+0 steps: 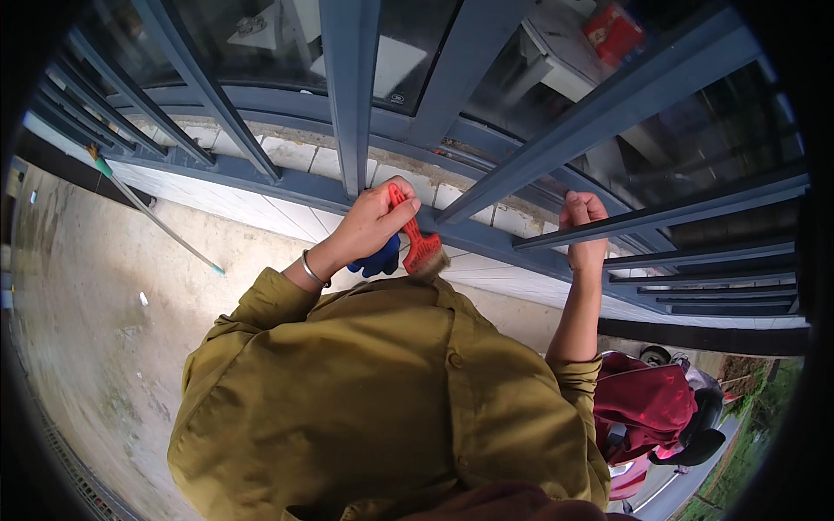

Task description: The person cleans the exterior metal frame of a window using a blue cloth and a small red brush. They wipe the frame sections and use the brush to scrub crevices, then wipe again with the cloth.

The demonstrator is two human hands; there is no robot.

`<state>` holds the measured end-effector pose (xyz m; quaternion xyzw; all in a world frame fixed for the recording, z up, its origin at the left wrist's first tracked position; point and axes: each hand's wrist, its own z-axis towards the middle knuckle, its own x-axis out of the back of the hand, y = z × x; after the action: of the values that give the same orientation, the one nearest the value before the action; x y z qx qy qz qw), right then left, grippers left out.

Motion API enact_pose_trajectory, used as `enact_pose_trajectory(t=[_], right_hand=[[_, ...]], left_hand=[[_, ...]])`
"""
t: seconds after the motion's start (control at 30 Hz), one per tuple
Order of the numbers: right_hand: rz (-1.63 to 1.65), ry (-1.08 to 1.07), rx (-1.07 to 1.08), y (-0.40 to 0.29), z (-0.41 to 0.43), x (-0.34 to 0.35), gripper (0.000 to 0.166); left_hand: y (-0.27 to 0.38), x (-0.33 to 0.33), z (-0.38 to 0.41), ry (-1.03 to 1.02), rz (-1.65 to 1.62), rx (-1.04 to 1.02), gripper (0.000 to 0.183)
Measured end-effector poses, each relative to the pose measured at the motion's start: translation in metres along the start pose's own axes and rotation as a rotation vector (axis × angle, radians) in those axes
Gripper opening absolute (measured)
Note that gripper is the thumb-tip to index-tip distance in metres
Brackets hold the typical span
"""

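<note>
My left hand [381, 215] grips the red handle of a flat paintbrush [417, 241], its pale bristles pointing down towards my shirt front. A metal bangle circles that wrist. Just below the hand shows a blue fabric item [379, 258], perhaps a glove; whether I hold it is unclear. My right hand [582, 218] reaches between the blue-grey metal window bars [515, 176], fingers curled in front of the window frame. Whether anything is pinched in those fingers cannot be made out. Beneath both hands runs the bars' bottom rail [306, 190], in front of a white-tiled sill [287, 153].
A long-handled tool [163, 221] leans at the left on the concrete floor [98, 293]. Behind the glass [417, 58] are a white table [560, 52] and a red box [612, 34]. At lower right stands a motor scooter [629, 478] with dark red cloth [645, 404] over it.
</note>
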<state>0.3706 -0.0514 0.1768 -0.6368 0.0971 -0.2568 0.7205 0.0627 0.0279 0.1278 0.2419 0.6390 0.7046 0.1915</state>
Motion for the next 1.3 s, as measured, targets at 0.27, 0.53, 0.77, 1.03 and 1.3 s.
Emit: enact_pose_trajectory(t=[0.27, 0.53, 0.77, 1.03, 1.3], right_hand=[[-0.149, -0.292, 0.048, 0.012, 0.047, -0.037, 0.011], [-0.311, -0.351, 0.261, 0.019, 0.078, -0.060, 0.021], [-0.177, -0.381, 0.053, 0.005, 0.073, -0.067, 0.020], [0.075, -0.323, -0.278, 0.012, 0.068, -0.068, 0.016], [-0.276, -0.492, -0.060, 0.035, 0.087, -0.057, 0.014]], left_hand=[[0.010, -0.001, -0.001, 0.014, 0.126, -0.030, 0.022], [0.008, 0.000, 0.000, 0.016, 0.181, -0.069, 0.023], [0.003, -0.001, -0.001, 0.038, 0.214, -0.082, 0.029], [0.003, -0.004, -0.001, 0.065, 0.263, -0.090, 0.024], [0.003, -0.005, -0.002, 0.070, 0.286, -0.102, 0.025]])
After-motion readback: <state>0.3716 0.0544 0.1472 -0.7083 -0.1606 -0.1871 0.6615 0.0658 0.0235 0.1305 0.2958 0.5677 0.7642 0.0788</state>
